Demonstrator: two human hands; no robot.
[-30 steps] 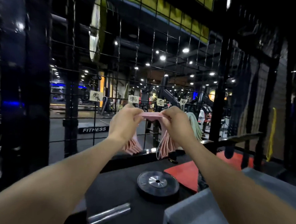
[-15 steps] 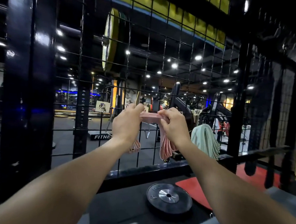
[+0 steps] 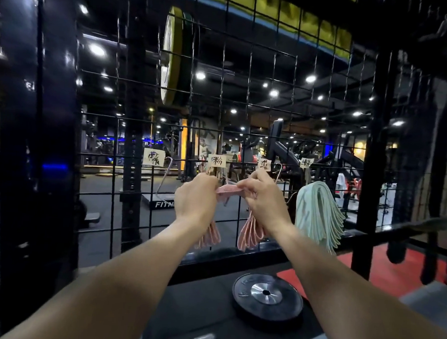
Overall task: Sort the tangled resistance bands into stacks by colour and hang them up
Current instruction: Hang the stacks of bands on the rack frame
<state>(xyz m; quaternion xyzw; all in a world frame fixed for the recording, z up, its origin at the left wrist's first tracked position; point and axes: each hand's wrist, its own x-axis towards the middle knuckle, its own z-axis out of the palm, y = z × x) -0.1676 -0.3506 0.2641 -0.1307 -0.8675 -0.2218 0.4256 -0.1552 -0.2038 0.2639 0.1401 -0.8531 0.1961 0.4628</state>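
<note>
A stack of pink resistance bands (image 3: pixel 230 190) is stretched flat between both hands, close to the black wire grid (image 3: pixel 248 74). My left hand (image 3: pixel 196 197) grips its left end, and pink loops hang below that wrist. My right hand (image 3: pixel 263 198) pinches the right end, with more pink loops hanging under it. A stack of pale green bands (image 3: pixel 318 215) hangs on the grid to the right. Four paper labels are fixed to the grid; the second one (image 3: pixel 217 160) is just above my hands. Bare wire hooks (image 3: pixel 165 176) hang under the labels.
A black weight plate (image 3: pixel 267 298) lies on the dark surface below my arms. Red matting (image 3: pixel 390 271) is at the right. A thick black upright post (image 3: pixel 38 133) stands at the left, another (image 3: pixel 373 151) at the right. A yellow-rimmed plate (image 3: pixel 171 55) hangs high behind the grid.
Both hands have stayed on the pink bands and moved closer to the grid, under the second label. The view has lifted and shifted, bringing the labels and the green stack into fuller sight.
</note>
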